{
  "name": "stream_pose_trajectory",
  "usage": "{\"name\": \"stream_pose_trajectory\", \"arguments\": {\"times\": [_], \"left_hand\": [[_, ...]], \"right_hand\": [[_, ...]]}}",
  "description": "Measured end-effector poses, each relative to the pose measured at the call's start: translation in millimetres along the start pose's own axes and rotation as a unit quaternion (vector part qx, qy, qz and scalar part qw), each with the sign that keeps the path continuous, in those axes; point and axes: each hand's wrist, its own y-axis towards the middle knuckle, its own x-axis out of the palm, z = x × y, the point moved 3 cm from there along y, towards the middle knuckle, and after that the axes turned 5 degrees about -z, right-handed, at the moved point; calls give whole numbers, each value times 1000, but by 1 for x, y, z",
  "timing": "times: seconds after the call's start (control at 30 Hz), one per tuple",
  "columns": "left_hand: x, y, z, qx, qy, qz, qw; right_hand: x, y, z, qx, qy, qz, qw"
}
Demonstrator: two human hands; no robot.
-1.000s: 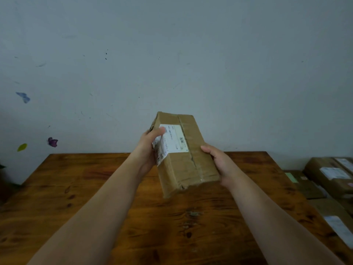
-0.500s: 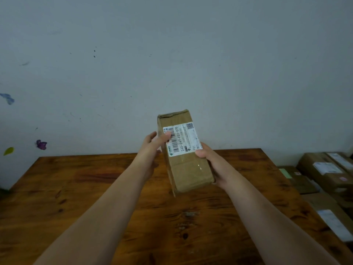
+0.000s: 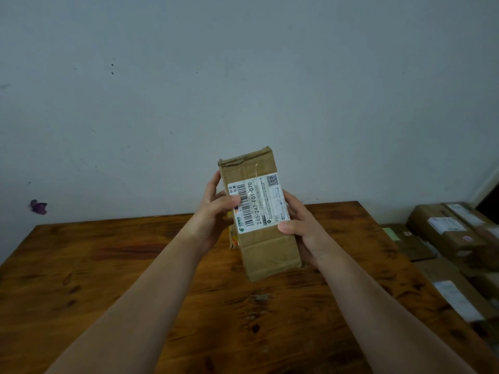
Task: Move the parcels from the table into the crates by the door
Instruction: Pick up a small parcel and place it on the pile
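A long brown cardboard parcel (image 3: 266, 247) with a white barcode label hangs in the air above the wooden table (image 3: 108, 279), held nearly upright with the label facing me. My left hand (image 3: 214, 211) grips its left side, thumb across the label's left edge. My right hand (image 3: 302, 228) grips the right side, thumb on the label's lower right corner. The fingers behind the parcel are hidden. No crate or door is in view.
Several brown parcels with white labels (image 3: 453, 238) lie packed together low at the right, beyond the table's right edge. A pale wall rises behind the table, with a purple sticker (image 3: 39, 207) at the left.
The parcel has turned and tipped more upright, bringing its label square to me. Both hands shifted their hold, and the view swung slightly right.
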Motion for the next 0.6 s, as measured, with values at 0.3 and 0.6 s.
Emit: {"name": "stream_pose_trajectory", "arguments": {"times": [0.3,0.6], "left_hand": [[53,12,-47,-138,-9,22,990],[192,15,-126,-214,10,-113,970]], "right_hand": [[-22,-59,10,67,15,134,989],[-114,-197,20,69,64,303,948]]}}
